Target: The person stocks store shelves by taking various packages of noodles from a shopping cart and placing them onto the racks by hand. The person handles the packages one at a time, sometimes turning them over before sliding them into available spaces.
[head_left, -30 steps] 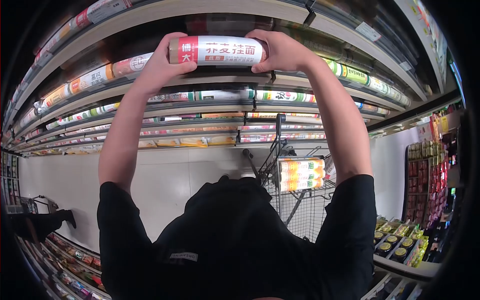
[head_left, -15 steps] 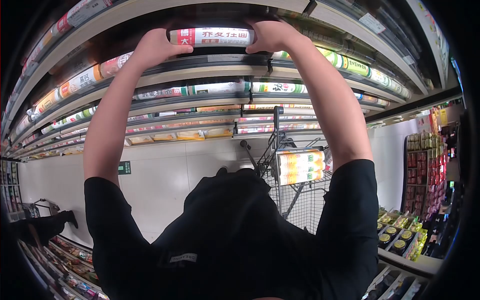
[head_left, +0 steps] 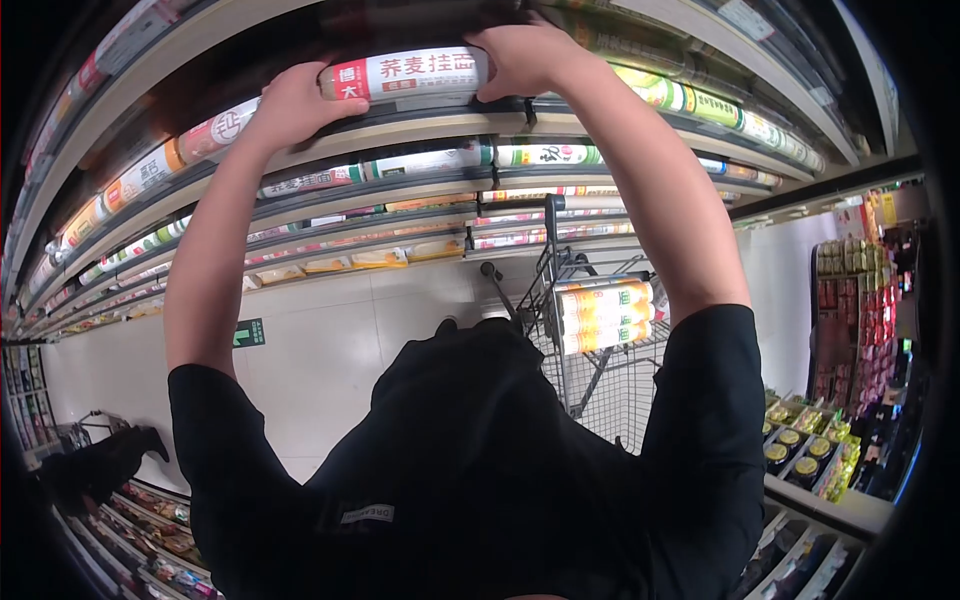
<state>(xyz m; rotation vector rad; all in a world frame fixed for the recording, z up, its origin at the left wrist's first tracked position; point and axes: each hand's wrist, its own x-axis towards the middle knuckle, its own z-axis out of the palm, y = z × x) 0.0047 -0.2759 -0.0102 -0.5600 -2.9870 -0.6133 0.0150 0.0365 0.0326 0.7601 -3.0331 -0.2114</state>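
At the front of a shelf [head_left: 450, 122], a cylindrical pack of buckwheat noodles [head_left: 420, 72] lay between the two hands, its long axis running side to side, roughly along the shelf edge. The left hand [head_left: 300, 105] and the right hand [head_left: 530, 60] were equally near, one at each end; their two-handed grip held the pack, thumbs in front, most other fingers hidden. Both arms reached forward, elbows slightly bent. Whether the pack touched the shelf could not be told.
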